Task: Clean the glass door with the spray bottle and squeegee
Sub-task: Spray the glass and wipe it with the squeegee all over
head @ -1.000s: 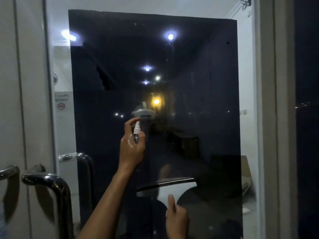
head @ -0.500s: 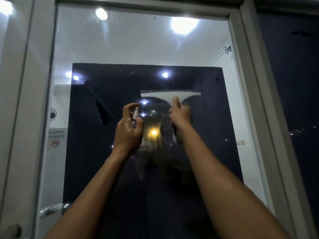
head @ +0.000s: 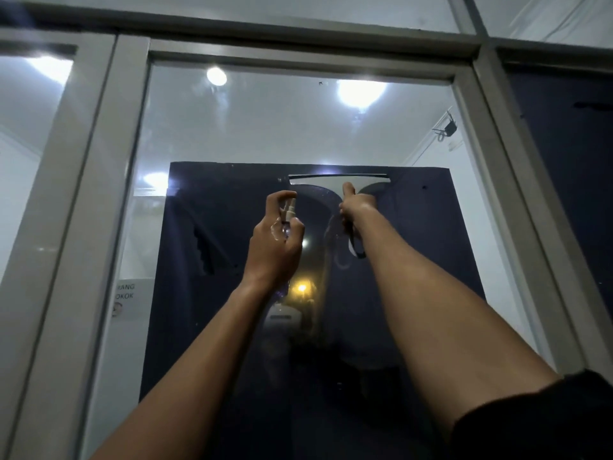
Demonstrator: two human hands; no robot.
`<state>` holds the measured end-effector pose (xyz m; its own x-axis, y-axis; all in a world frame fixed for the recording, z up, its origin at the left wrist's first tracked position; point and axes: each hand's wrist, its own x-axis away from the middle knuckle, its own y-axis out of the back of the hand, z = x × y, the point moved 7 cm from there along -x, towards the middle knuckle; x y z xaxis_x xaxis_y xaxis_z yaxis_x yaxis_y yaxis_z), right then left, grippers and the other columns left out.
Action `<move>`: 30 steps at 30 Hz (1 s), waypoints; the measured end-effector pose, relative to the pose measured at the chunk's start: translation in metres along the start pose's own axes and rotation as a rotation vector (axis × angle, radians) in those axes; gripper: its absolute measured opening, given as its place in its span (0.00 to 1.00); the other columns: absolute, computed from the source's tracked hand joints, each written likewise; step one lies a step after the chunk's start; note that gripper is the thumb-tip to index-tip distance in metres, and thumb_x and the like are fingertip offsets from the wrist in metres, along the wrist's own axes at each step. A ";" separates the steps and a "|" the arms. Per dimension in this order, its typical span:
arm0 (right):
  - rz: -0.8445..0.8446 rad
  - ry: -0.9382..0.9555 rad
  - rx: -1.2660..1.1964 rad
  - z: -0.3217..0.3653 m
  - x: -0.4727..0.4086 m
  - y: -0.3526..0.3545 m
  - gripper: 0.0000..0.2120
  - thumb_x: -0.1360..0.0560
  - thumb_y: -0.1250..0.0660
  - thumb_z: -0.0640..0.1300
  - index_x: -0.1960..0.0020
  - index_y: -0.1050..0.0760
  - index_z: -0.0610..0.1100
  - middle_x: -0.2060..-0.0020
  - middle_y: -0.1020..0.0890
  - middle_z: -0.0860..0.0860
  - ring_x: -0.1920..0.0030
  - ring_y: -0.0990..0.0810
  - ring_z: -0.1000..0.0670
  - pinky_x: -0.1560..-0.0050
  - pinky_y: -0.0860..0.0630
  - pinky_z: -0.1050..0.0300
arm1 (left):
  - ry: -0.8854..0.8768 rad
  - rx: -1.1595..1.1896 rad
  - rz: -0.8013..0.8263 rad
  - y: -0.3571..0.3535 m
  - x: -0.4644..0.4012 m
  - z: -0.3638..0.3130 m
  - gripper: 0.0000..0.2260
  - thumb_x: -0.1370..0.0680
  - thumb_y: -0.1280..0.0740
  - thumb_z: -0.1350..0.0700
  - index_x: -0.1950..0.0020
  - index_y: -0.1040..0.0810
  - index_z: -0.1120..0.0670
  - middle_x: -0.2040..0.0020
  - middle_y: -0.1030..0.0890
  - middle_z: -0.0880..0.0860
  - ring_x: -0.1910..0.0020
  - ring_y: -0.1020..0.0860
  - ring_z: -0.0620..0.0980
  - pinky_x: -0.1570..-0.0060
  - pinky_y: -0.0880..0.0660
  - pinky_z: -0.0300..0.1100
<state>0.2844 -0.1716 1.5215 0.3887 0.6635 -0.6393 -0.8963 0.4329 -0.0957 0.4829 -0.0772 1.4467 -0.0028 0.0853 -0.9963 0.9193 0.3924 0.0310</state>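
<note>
The left hand clamps its fingers round the small spray bottle — light, probably slick. The right hand grips the squeegee by its handle — rigid, its blade at the glass door.

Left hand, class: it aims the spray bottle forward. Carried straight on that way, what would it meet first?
Most likely the glass door pane itself; the left hand with its spray bottle looks close, though depth is unclear.

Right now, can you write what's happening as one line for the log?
left hand: holds spray bottle | right hand: grips squeegee | blade: high on glass door | stage: cleaning, unfinished
</note>
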 end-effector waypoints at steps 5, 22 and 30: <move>-0.097 -0.101 0.035 -0.030 0.016 0.022 0.24 0.21 0.41 0.65 0.47 0.29 0.43 0.64 0.25 0.48 0.71 0.28 0.50 0.72 0.34 0.59 | 0.020 0.027 0.025 -0.002 0.016 0.010 0.15 0.17 0.40 0.60 0.33 0.33 0.46 0.65 0.25 0.53 0.68 0.25 0.54 0.63 0.22 0.62; -0.243 -0.213 0.108 -0.234 0.208 0.065 0.30 0.20 0.40 0.62 0.71 0.25 0.42 0.73 0.21 0.50 0.69 0.22 0.50 0.69 0.33 0.60 | 0.124 0.123 0.036 -0.021 0.069 -0.013 0.14 0.18 0.39 0.59 0.34 0.31 0.46 0.64 0.22 0.58 0.66 0.22 0.62 0.63 0.23 0.65; -0.175 -0.398 0.311 -0.320 0.294 0.100 0.33 0.18 0.44 0.62 0.76 0.28 0.44 0.77 0.23 0.51 0.70 0.23 0.49 0.64 0.32 0.56 | 0.183 0.087 0.077 -0.033 0.117 0.000 0.15 0.18 0.39 0.58 0.32 0.31 0.48 0.63 0.22 0.48 0.65 0.21 0.54 0.60 0.20 0.60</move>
<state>0.2410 -0.1286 1.0798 0.6314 0.7195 -0.2893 -0.7292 0.6778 0.0944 0.4520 -0.0797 1.3293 0.0049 0.2797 -0.9601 0.9502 0.2980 0.0917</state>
